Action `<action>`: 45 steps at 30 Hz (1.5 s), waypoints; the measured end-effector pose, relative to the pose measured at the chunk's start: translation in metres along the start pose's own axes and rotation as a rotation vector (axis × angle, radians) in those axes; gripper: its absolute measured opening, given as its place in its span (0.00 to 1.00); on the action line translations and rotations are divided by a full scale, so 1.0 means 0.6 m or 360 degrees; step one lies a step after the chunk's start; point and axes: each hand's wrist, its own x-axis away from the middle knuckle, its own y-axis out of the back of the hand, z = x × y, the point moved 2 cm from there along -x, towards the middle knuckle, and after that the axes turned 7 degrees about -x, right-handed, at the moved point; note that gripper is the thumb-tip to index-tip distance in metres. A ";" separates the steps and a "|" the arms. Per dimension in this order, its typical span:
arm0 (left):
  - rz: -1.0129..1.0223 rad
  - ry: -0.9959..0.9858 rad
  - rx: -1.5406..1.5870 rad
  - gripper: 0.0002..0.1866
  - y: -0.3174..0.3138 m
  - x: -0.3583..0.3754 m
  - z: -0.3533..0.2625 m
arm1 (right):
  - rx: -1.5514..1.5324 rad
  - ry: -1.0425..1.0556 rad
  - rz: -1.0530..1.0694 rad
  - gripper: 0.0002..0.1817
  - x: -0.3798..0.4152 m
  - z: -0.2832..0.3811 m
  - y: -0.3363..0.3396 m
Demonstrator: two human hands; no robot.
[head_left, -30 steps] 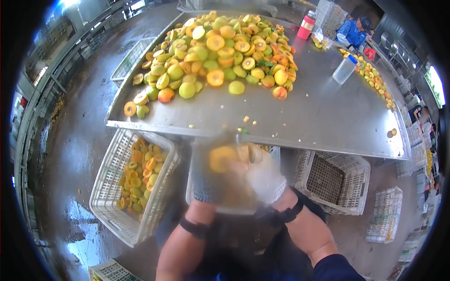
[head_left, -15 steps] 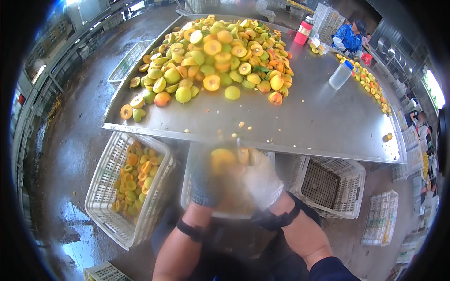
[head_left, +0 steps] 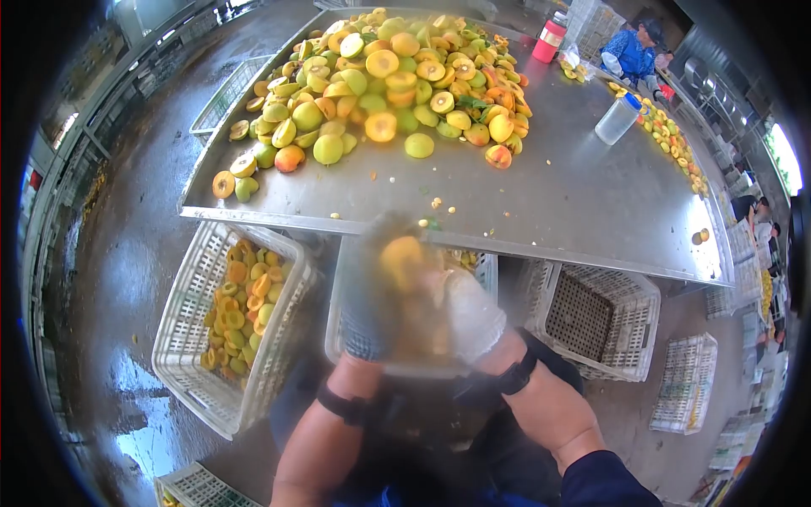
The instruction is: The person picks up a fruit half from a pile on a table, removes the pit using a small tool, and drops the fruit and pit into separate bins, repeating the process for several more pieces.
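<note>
Both hands are gloved and close together over a white crate (head_left: 336,325) at the table's near edge. A yellow-orange fruit piece (head_left: 404,262) rests in my left hand (head_left: 369,291), whose grey glove is wrapped round its left side. My right hand (head_left: 473,314), in a white glove, is beside the fruit with its fingers bent toward it; a haze blurs the fingertips, and anything they hold is too unclear to name. Beyond them, a large heap of halved green and orange fruit (head_left: 380,93) lies on the metal table (head_left: 541,203).
A crate of fruit halves (head_left: 190,338) stands at left, another crate (head_left: 629,329) at right. A red bottle (head_left: 550,38) and a clear bottle (head_left: 617,120) stand on the table. A person in blue (head_left: 629,57) is at the far right beside more fruit (head_left: 672,139).
My right hand has moved slightly down and away from the fruit. The fruit in my left hand sits a little higher. The table appears slightly higher in view.
</note>
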 end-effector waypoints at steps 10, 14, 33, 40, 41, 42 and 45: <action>-0.0029 0.0356 0.0678 0.20 0.030 -0.019 -0.026 | 0.0316 0.0190 0.0042 0.16 0.005 0.003 -0.003; -0.0260 0.0612 0.1028 0.33 0.036 -0.031 -0.032 | 0.1273 0.0724 -0.0040 0.16 0.027 0.050 -0.024; 0.0131 0.0369 0.0844 0.25 0.035 -0.017 -0.023 | 0.1489 0.0891 0.0180 0.14 0.024 0.059 -0.023; 0.0042 -0.0144 -0.0589 0.25 0.056 -0.024 0.053 | 0.2050 0.1295 0.0026 0.16 0.016 0.041 -0.033; 0.0054 -0.0245 -0.0841 0.23 0.056 -0.023 0.044 | 0.2085 0.1310 -0.0003 0.16 0.018 0.039 -0.038; 0.0050 -0.0351 -0.1092 0.20 0.057 -0.021 0.034 | 0.2120 0.1326 -0.0032 0.16 0.020 0.039 -0.045; 0.0086 -0.0298 -0.1101 0.16 0.059 -0.014 0.009 | 0.2165 0.1353 -0.0076 0.15 0.022 0.041 -0.055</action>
